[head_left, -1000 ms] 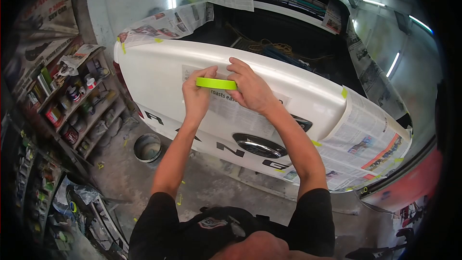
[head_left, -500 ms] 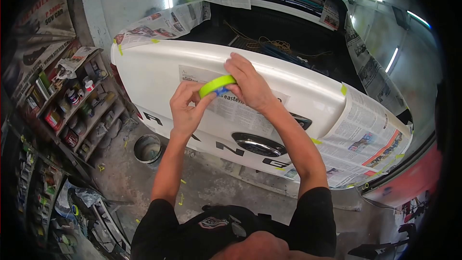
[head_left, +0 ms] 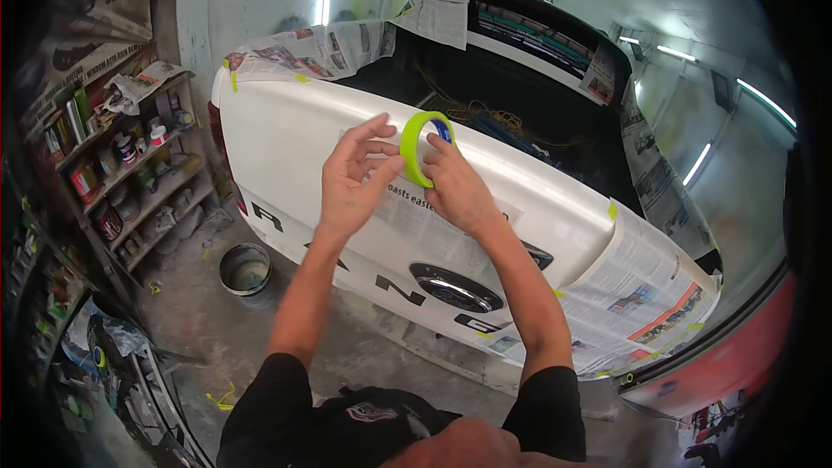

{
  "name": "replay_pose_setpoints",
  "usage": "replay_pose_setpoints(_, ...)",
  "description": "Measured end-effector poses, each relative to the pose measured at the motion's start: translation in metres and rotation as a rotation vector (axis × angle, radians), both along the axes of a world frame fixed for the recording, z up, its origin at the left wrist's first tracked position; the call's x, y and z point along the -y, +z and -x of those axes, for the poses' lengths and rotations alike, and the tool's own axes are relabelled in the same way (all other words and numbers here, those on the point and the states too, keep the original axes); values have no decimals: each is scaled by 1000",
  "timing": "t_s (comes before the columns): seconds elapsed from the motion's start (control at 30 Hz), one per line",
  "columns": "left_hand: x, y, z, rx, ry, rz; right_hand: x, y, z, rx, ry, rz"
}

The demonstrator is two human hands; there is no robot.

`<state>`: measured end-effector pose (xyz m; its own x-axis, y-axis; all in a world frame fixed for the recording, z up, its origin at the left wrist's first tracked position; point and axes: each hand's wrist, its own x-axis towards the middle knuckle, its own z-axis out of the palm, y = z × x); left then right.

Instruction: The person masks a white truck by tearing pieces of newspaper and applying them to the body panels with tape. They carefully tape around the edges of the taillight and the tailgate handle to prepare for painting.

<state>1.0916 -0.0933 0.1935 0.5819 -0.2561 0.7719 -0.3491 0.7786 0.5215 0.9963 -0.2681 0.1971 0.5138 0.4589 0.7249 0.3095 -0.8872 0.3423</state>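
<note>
My right hand [head_left: 457, 184] grips a roll of lime-green masking tape [head_left: 411, 149], its fingers hooked through the ring. The roll is turned so its blue-printed inner core shows. Just left of it, my left hand [head_left: 354, 178] is open, fingers spread, with the thumb tip right at the roll's edge. Behind both hands is the white tailgate [head_left: 286, 130] of a pickup truck. A newspaper sheet [head_left: 425, 218] lies against the tailgate below the tape, partly hidden by my hands. Under it are an oval chrome emblem [head_left: 456, 287] and black letters.
More newspaper [head_left: 641, 282] covers the truck's right rear corner, fixed with green tape strips. Newspaper [head_left: 312, 52] also lines the left bed side. A bucket [head_left: 246, 270] stands on the floor at left, near shelves [head_left: 152, 204] of cans. Coiled yellow cord [head_left: 498, 120] lies in the bed.
The tape roll has turned from nearly flat to upright in my right hand. My left hand has let go of it and spread its fingers. The view has shifted slightly.
</note>
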Motion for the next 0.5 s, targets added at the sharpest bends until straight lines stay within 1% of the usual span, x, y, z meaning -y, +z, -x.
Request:
replay_pose_setpoints(0.1, -11, 4, -26, 317, 103, -139, -2, 0, 1, -33, 0, 0)
replay_pose_setpoints(0.2, -23, 6, -33, 184, 42, -285, -5, 1, 2, -33, -13, 14)
replay_pose_setpoints(0.3, -28, 8, -38, 147, -70, -325, -5, 0, 2, -38, -16, 27)
replay_pose_setpoints(0.4, -28, 9, -39, 154, -42, -329, -4, 0, 1, -39, -11, 41)
replay_pose_setpoints(0.5, -29, 8, -49, 242, -1, -406, -4, 1, 2, -42, -4, 50)
